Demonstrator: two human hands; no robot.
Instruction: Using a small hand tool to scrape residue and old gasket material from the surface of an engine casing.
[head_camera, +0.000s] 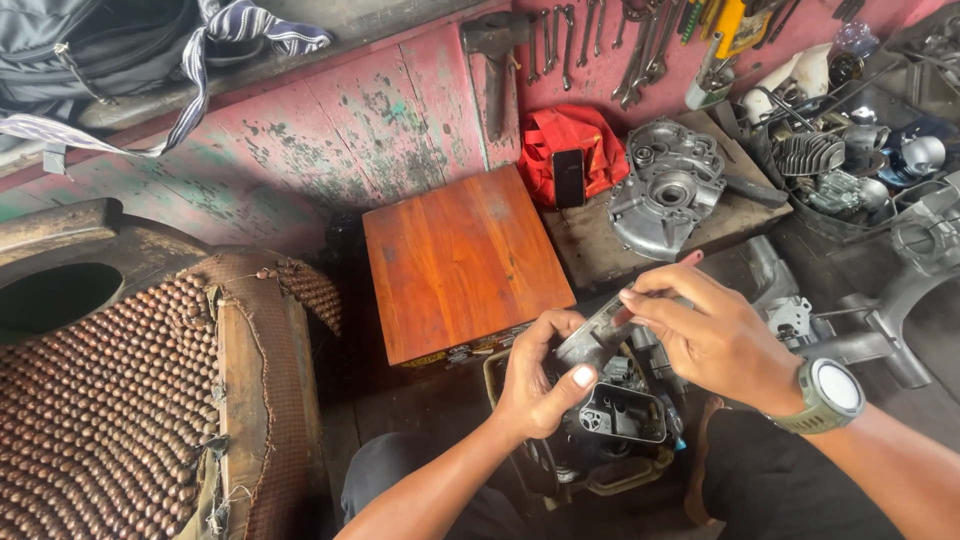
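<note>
Head view, read from the lower edge upward. At the bottom centre of the frame my two forearms rise from dark-trousered knees. My left hand (540, 375) is curled shut around the lower end of a small grey metal part (598, 338), thumb pressed on its face. My right hand (705, 335), with a grey wristwatch (832, 395) at lower right, is closed in a pinch on the part's upper end, fingertips (632, 300) touching its top edge. The part thus sits between both hands at the middle of the frame, its long axis running from lower left to upper right; the left hand lies at the nearer, lower end and the right hand at the farther, upper end. A reddish tip shows just above the right hand's fingers; I cannot tell what it belongs to.

Directly below the hands lies a dark engine assembly (620, 415) with an open rectangular port, close under the part, contact not discernible. At left, a seat covered in wooden beads (110, 400).

Farther up, centre frame, a reddish wooden box (460, 255) stands just beyond the left hand. To its right, a grey engine casing (665, 190) rests on a low worktop (590, 250), beside a red cloth (570, 140) carrying a dark phone (568, 178). At upper right, a tray of engine parts (850, 160). Farthest, along the top edge, spanners (590, 40) hang on a worn pink wall (370, 130).
</note>
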